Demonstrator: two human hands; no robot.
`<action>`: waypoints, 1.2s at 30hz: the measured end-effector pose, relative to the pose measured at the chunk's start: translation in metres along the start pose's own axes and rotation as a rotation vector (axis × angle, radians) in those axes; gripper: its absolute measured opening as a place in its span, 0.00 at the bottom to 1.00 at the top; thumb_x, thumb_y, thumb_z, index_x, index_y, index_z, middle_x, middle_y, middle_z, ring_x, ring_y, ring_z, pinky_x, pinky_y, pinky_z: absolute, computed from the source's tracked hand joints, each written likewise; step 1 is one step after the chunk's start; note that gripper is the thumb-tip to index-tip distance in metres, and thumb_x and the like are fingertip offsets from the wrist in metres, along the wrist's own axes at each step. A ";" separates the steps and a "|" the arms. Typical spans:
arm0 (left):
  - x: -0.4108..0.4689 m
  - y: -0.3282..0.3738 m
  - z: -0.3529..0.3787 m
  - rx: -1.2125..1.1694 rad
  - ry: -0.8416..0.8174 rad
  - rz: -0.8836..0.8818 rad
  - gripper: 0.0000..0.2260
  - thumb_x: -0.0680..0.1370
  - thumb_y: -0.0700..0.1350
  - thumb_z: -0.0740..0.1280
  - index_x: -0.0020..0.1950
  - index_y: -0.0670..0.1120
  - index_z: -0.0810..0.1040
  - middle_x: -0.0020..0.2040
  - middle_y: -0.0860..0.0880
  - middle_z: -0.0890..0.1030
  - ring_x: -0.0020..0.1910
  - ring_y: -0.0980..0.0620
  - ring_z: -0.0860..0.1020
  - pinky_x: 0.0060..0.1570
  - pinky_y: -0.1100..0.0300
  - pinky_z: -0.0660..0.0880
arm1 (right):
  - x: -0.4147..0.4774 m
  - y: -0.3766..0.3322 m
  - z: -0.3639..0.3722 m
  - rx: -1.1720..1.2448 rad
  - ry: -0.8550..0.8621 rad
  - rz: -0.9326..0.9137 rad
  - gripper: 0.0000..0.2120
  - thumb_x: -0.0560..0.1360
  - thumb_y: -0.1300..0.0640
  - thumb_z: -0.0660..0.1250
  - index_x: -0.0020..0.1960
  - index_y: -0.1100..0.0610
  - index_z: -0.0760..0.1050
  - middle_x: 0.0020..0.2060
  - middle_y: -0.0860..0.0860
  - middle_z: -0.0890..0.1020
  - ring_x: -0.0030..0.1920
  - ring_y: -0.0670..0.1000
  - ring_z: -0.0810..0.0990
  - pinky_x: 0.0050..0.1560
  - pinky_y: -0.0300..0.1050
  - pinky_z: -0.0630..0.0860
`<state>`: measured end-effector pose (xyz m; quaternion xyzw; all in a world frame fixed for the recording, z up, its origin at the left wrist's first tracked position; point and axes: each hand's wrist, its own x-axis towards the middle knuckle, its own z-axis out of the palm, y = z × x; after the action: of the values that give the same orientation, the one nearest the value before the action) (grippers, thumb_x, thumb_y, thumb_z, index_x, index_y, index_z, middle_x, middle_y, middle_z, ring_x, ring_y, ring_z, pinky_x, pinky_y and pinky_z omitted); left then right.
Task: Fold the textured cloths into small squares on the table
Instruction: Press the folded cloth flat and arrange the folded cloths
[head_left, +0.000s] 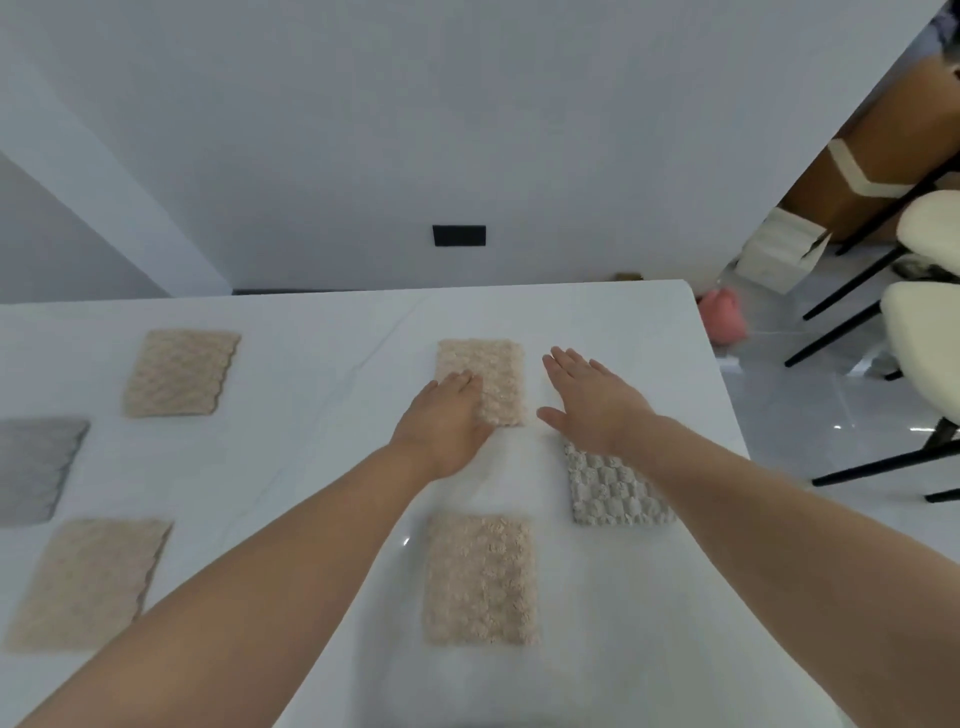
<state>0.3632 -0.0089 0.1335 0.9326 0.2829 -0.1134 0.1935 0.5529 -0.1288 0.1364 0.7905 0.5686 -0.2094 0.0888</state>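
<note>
1. Firstly, on the left of the table (311, 322) lie three cloths well clear of both my hands: a far-left beige cloth (179, 373), a grey cloth (36, 467) cut off by the left edge of view, and a near-left beige cloth (88, 582). None is within easy reach of either hand as they lie now.
2. My left hand (447, 415) is flat, fingers straight, gripping nothing. Its fingers rest on the near-left corner of the far centre beige cloth (493, 374); the palm lies on bare table just left of it.
3. That cloth is the item in hand. It sits far of centre as a folded narrow rectangle, long axis running near to far. It lies ahead and right of my left palm.
4. Nearer to me, in line with it, lies a near centre beige cloth (479, 579), between my forearms and touched by neither.
5. My right hand (592, 400) is flat and holds nothing. It is just right of the far centre cloth and apart from it. Whether it touches the table, I cannot tell.
6. A pale grey cloth (613, 488) lies partly hidden beneath my right wrist.
7. Finding: the left hand is the nearer, being in contact. In my judgement a fold across the long axis would make the square, with the right hand shifting left to meet the edge.
</note>
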 end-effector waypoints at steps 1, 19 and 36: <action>-0.004 0.008 -0.002 0.003 0.020 0.017 0.30 0.83 0.53 0.60 0.81 0.42 0.56 0.81 0.45 0.58 0.80 0.48 0.56 0.77 0.55 0.51 | -0.007 0.000 -0.003 0.009 0.017 0.002 0.35 0.85 0.43 0.51 0.82 0.57 0.40 0.82 0.51 0.42 0.81 0.50 0.42 0.81 0.49 0.44; -0.043 0.099 0.006 0.109 0.043 0.181 0.29 0.84 0.51 0.59 0.82 0.43 0.54 0.82 0.45 0.54 0.81 0.49 0.52 0.79 0.52 0.49 | -0.101 0.029 -0.010 0.039 0.144 0.041 0.33 0.85 0.44 0.52 0.83 0.56 0.43 0.82 0.51 0.48 0.82 0.50 0.47 0.80 0.49 0.48; 0.001 0.137 0.083 0.247 -0.205 0.204 0.34 0.84 0.56 0.56 0.82 0.41 0.45 0.83 0.44 0.45 0.81 0.45 0.44 0.79 0.49 0.48 | -0.111 0.104 0.049 0.009 0.002 0.022 0.34 0.84 0.46 0.57 0.83 0.56 0.46 0.82 0.51 0.50 0.82 0.52 0.48 0.80 0.49 0.49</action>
<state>0.4341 -0.1479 0.0993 0.9566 0.1495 -0.2217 0.1158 0.6099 -0.2784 0.1298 0.7975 0.5589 -0.2100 0.0870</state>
